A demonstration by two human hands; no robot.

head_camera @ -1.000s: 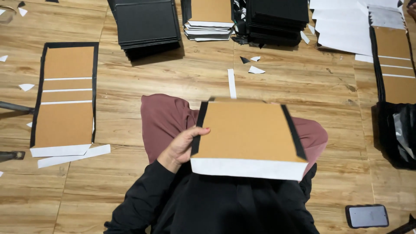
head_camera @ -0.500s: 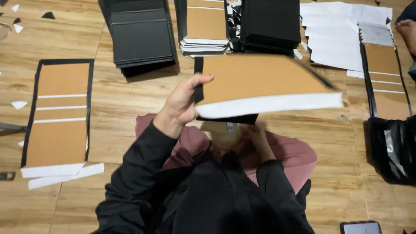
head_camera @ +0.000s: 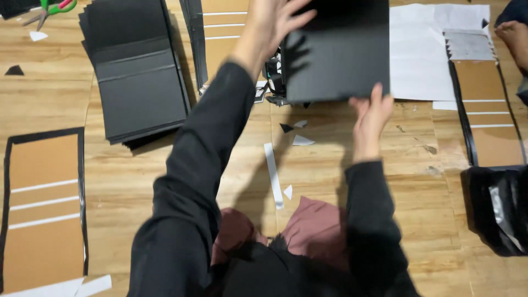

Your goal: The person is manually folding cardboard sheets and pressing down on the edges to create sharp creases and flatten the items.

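Both my arms, in black sleeves, reach forward over the wooden floor. Between them is a black folded cover board (head_camera: 336,55), black side up, held over a black stack at the far middle. My left hand (head_camera: 272,22) grips its upper left edge with the fingers spread over the top. My right hand (head_camera: 371,113) holds its near edge from below. My lap in maroon cloth (head_camera: 313,228) is at the bottom.
A stack of black covers (head_camera: 137,71) lies far left, with brown boards (head_camera: 225,33) beside it. White sheets (head_camera: 426,49) and a brown black-edged board (head_camera: 489,118) lie right, another (head_camera: 41,212) left. Scissors (head_camera: 49,8), a white strip (head_camera: 273,173), a black bag (head_camera: 495,209) and another person's hand (head_camera: 514,36) are also in view.
The board went up from my lap, turned from brown side up to black side up, and moved forward over the far stack. Both arms stretched out with it.
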